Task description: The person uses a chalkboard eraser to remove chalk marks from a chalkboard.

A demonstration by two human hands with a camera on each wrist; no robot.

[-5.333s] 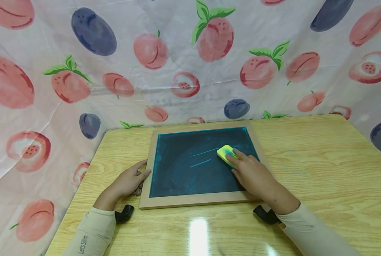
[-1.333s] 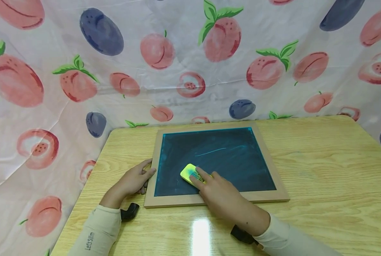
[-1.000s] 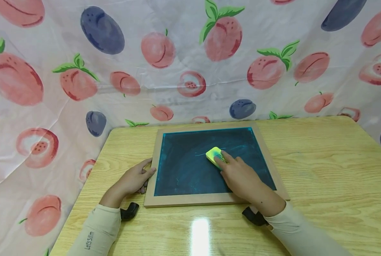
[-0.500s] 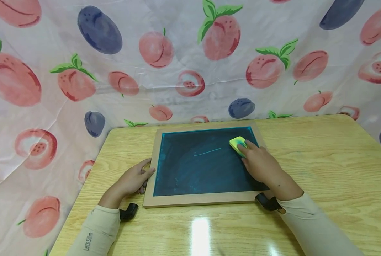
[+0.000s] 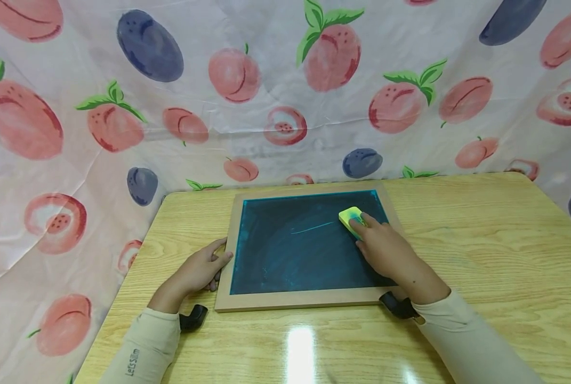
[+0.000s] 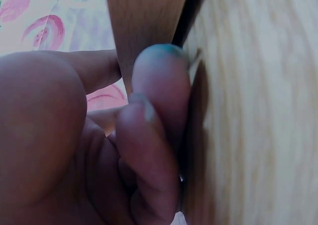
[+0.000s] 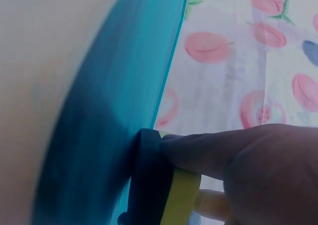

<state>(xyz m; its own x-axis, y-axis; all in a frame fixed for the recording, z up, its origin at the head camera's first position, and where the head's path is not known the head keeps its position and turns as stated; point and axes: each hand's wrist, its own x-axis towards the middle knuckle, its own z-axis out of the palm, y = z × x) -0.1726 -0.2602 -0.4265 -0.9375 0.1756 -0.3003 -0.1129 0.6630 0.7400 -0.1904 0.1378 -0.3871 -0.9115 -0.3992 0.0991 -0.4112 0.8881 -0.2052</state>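
A framed chalkboard point(image 5: 295, 266) with a light wooden rim lies on the table. One thin blue chalk line point(image 5: 312, 228) crosses its upper middle, over faint blue smears. My right hand point(image 5: 386, 248) grips a yellow chalkboard eraser point(image 5: 346, 214), which sits just beyond the line's right end. In the right wrist view the dark felt side of the eraser point(image 7: 149, 185) meets the blue-smeared board, and a thumb or finger presses near its end. My left hand point(image 5: 196, 274) holds the board's left edge, thumb on the rim, other fingers curled low beside it, one fingertip point(image 6: 159, 66) blue with chalk.
The wood-grain table point(image 5: 482, 256) extends to the right of the board and in front of it. A fruit-print cloth point(image 5: 285, 64) hangs behind and at the left. Black wrist mounts point(image 5: 193, 318) stick out by both sleeves.
The right hand swept the eraser down-left and back to the upper right. The lower chalk line is gone and the upper one is shorter. The left hand keeps its hold on the board.
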